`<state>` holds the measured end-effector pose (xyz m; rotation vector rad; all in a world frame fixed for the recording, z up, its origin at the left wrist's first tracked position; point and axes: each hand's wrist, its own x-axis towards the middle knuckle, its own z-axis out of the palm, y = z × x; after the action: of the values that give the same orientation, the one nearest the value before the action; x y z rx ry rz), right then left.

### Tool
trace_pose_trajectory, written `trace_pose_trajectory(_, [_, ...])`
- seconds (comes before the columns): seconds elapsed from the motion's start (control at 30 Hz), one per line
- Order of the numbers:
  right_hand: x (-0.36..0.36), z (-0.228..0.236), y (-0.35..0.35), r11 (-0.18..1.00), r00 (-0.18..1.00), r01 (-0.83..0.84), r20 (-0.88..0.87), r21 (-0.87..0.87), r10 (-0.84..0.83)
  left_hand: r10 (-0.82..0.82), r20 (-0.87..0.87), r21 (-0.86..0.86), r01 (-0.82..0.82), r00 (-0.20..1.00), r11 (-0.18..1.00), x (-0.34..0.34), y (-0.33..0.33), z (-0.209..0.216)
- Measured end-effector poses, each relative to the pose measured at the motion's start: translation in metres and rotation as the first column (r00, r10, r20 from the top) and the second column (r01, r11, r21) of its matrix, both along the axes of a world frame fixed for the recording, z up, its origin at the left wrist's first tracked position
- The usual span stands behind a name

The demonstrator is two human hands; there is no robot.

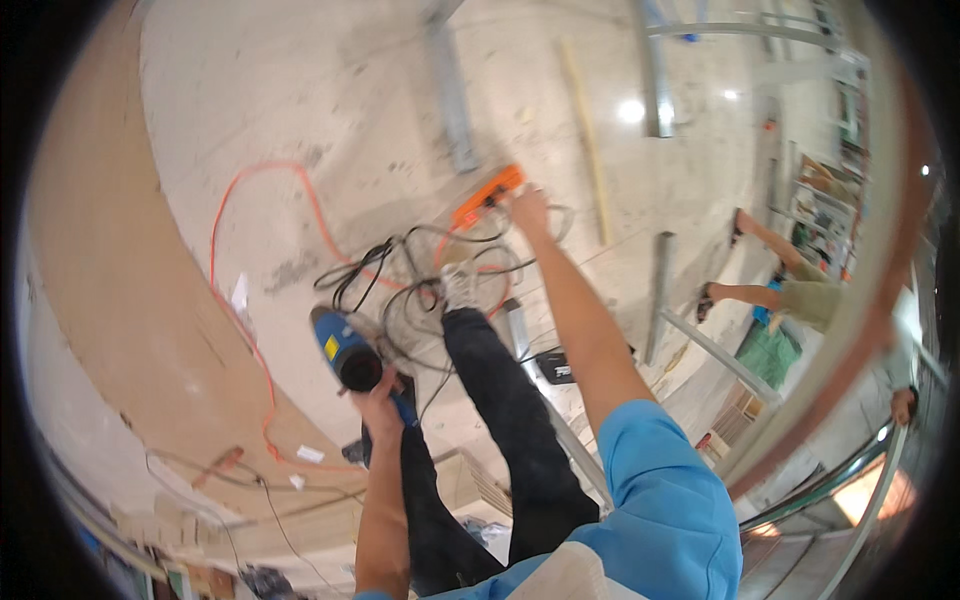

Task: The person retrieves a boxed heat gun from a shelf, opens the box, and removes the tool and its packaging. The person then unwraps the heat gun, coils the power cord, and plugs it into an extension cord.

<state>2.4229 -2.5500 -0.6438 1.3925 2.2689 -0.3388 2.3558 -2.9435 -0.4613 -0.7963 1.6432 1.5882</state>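
Note:
My left hand (378, 408) is closed round the handle of a blue heat gun (338, 338) with a black rear end and a yellow label. The tool tilts up and away from me, over the floor. My right hand (530, 212) reaches down to the right end of an orange power strip (487, 197) on the floor. Its fingers are bent together there; what they grip is hidden. Dark plugs sit along the strip. Loops of black cable (352, 272) lie beside it, round my shoe (460, 286). An orange cord (222, 200) runs from the strip in a wide curve to the left.
Grey metal legs (660, 290) stand around the pale floor. A thin yellowish strip (588, 140) lies beyond the power strip. At left is a wide brown board (100, 230). A black box (555, 367) lies near my right forearm. Another person's legs (765, 270) show at right.

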Motion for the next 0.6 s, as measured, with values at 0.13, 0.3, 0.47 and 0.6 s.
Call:
trace_pose_trajectory(0.13, [-0.015,0.115,-0.046,0.978,0.956,-0.007,-0.288,-0.207,-0.055,-0.167,-0.073,-0.048,0.164,0.983,0.985,-0.018,-0.042,0.073])
trace_pose_trajectory(0.3, [-0.007,0.273,-0.177,0.901,0.904,-0.075,-0.411,-0.428,-0.12,-0.235,-0.089,-0.023,0.234,0.968,0.972,-0.037,-0.088,0.165])
trace_pose_trajectory(0.47, [-0.011,0.399,-0.273,0.699,0.823,-0.089,-0.448,-0.709,-0.349,-0.413,-0.301,0.188,0.478,0.86,0.858,-0.066,-0.074,0.25])
trace_pose_trajectory(0.6, [-0.018,0.521,-0.337,0.331,0.585,-0.047,-0.294,-0.942,-0.756,-0.556,-0.381,0.296,0.667,0.739,0.684,-0.092,-0.068,0.335])
